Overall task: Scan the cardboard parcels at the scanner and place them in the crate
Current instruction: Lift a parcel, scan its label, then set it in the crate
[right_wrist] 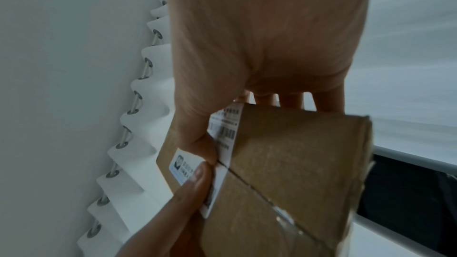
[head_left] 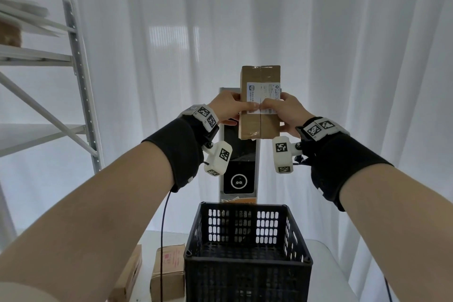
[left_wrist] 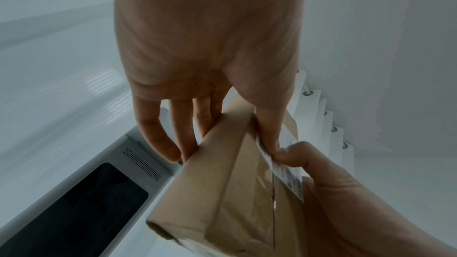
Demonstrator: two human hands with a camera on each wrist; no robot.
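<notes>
I hold a brown cardboard parcel upright with both hands, in front of the upper part of the tall grey scanner. Its white shipping label faces me. My left hand grips the parcel's left side and my right hand its right side, thumbs meeting on the label. In the left wrist view the left fingers reach behind the parcel, next to the scanner's dark screen. The right wrist view shows the barcode label by my thumb. The black plastic crate stands below.
Two more cardboard parcels lie on the white table left of the crate. A grey metal shelf rack stands at the left. White curtains hang behind the scanner. A black cable hangs from my left wrist.
</notes>
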